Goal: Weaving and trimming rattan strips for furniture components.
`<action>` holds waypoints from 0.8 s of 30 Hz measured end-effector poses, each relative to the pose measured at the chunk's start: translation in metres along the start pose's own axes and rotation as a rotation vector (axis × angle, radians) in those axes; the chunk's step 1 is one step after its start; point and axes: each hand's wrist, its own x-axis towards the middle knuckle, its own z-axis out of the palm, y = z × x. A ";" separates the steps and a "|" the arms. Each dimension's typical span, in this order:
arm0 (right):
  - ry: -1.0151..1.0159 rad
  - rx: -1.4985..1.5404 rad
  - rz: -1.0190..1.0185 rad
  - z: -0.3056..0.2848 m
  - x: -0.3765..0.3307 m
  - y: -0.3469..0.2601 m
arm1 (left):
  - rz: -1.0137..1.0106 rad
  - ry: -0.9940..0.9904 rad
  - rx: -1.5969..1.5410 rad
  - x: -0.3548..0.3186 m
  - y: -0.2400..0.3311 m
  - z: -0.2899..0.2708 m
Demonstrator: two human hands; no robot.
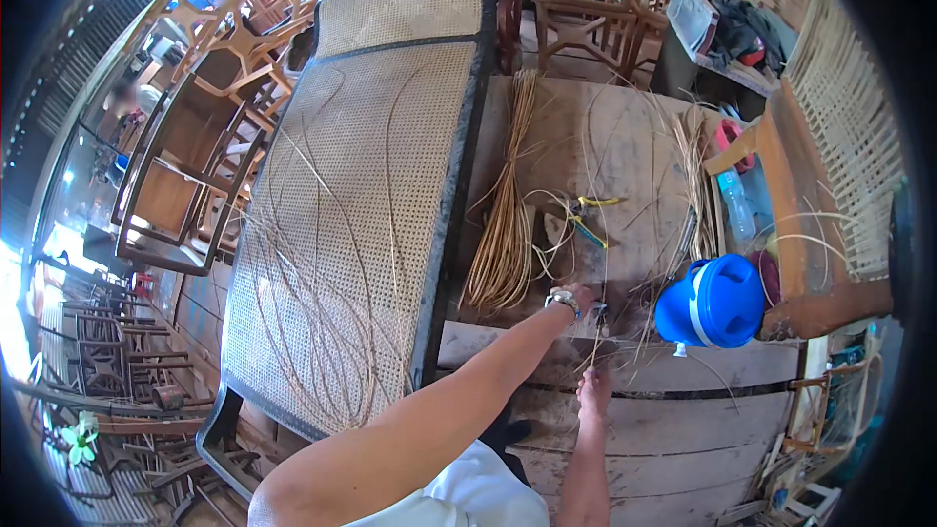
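Left hand (578, 297): reaches out over the wooden boards (664, 449), a watch (562, 300) at its wrist; fingertips beside a small dark piece (600, 311); cannot tell whether the fingers are closed on it.
Right hand (593, 390): nearer the body, fingers pinched together on a thin cane strip (594, 351).
Cane strip: rises from the right hand toward the small dark piece, just right of the left hand; the far end is too fine to follow.
Cane bundle (501, 249): tied near its middle, lies on the boards beyond the left hand, beside the panel's dark edge.
Hand tool (588, 232): yellow and blue-green handles, right of the bundle, farther out than the left hand.
Second bundle (696, 171): thinner, lies toward the right, near a clear bottle (739, 207).
Blue jug (717, 303): right of both hands, pale strap around it, near a wooden chair (793, 185) with pale stringing.
Woven panel (361, 156): long, dark-framed, left of the bundle; loose strands (322, 322) lie across it.
Far left: wooden chair frames (190, 151), crowded together.
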 end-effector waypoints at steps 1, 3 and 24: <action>-0.027 -0.075 -0.007 0.003 0.003 -0.005 | -0.007 0.006 -0.008 0.003 0.003 0.000; -0.023 -0.040 -0.035 0.010 0.012 -0.005 | 0.041 0.039 0.040 0.007 0.002 0.010; 0.021 0.199 -0.303 0.020 0.099 0.004 | -0.029 -0.004 0.095 -0.006 0.022 0.007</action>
